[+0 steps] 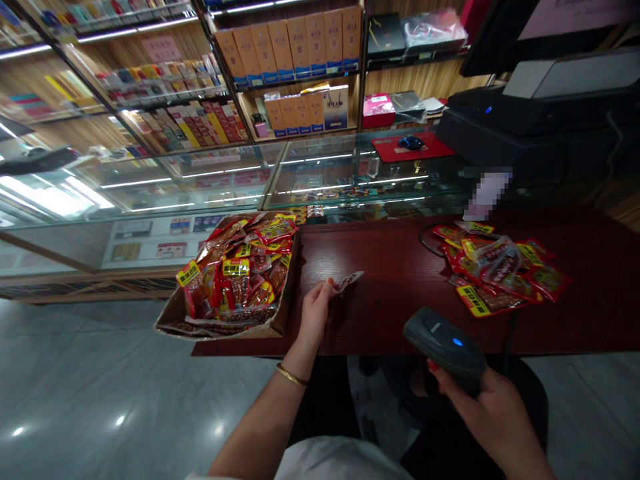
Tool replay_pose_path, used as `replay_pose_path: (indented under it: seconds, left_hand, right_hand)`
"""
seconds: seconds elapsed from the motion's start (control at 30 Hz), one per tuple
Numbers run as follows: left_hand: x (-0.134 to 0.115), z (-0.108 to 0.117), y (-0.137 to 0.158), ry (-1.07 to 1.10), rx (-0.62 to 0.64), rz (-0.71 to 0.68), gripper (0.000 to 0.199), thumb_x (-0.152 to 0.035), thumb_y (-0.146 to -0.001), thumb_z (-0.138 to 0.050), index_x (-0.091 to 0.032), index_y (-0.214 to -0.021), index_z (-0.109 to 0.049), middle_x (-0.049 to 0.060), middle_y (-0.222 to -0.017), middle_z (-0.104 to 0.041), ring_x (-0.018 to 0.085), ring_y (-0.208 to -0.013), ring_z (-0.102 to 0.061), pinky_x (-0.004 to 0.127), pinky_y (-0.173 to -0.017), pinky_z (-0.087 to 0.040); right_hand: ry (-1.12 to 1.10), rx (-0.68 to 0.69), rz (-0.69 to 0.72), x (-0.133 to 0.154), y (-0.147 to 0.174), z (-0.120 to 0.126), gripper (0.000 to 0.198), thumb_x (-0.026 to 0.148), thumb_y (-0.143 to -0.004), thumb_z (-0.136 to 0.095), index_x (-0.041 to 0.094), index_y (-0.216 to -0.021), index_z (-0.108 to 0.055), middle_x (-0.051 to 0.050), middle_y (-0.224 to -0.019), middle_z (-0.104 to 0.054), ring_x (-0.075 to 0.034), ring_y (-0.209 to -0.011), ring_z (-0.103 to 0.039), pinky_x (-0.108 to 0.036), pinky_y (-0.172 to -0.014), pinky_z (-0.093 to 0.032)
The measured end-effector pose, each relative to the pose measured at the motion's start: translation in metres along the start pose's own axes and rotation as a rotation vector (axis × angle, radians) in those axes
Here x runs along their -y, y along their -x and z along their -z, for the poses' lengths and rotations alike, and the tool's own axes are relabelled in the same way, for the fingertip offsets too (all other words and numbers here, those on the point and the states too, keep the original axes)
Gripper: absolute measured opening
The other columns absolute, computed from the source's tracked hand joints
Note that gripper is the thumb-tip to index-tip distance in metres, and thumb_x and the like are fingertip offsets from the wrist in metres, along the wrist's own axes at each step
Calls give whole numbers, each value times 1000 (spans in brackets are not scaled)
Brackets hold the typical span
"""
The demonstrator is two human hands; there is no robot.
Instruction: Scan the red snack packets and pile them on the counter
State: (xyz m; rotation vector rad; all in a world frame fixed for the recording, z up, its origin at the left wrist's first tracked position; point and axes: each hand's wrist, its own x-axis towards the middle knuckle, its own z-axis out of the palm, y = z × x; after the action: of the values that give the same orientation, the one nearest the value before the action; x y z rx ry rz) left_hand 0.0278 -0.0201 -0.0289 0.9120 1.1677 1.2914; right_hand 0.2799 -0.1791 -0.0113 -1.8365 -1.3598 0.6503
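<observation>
My left hand pinches a small snack packet by one end, over the dark red wooden counter. In my right hand is a black barcode scanner with a blue light on top, its head pointing to the left. Left of my left hand stands an open cardboard box, filled with red and yellow snack packets. Beyond the scanner, at the right, a loose pile of similar packets lies on the counter.
A glass display case runs behind the counter. On it lie a red mouse pad and a mouse. Black machines stand at the right. Shelves with boxed goods line the back. A cable curves beside the packet pile.
</observation>
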Motion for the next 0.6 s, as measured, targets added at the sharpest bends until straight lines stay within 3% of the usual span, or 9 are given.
replay_pose_path:
  seconds: [0.1,0.2,0.27,0.47,0.6]
  left_hand:
    - [5,5,0,-166,44,-58,37,-46,-85,-67,-16,-63,-64,10,-107,-68,23,-108,-62,33,-97,-50]
    - [8,8,-1,-125,97,-36,18,-24,-69,-81,-16,-81,-71,13,-143,-54,26,-123,-59,34,-100,-51]
    - [11,9,-4,-86,123,-12,38,-11,-61,-81,-17,-97,-72,13,-156,-43,26,-124,-60,34,-99,-53]
    - [16,16,-16,-291,201,-42,45,2,-68,-59,-15,-107,-74,14,-145,-57,19,-107,-69,35,-97,-56]
    - [8,10,-18,-613,256,-132,45,6,-72,-49,-16,-99,-77,11,-130,-70,21,-116,-67,40,-107,-50]
  right_hand:
    - [3,1,-7,3,-1,-1,33,52,-78,-68,23,-85,-79,-7,-83,-83,-28,-76,-80,-32,-75,-63]
    - [4,19,8,4,-3,-3,32,52,-78,-67,23,-84,-79,-7,-82,-83,-28,-75,-80,-31,-69,-63]
    - [8,37,21,4,-6,-5,32,52,-80,-66,23,-83,-79,-7,-82,-83,-27,-75,-80,-30,-68,-63]
    - [34,52,65,7,-13,-13,33,51,-82,-65,23,-91,-79,-7,-87,-83,-29,-82,-79,-33,-76,-62]
    - [46,63,114,10,-16,-18,31,50,-85,-64,23,-93,-78,-7,-88,-82,-28,-82,-78,-34,-79,-61]
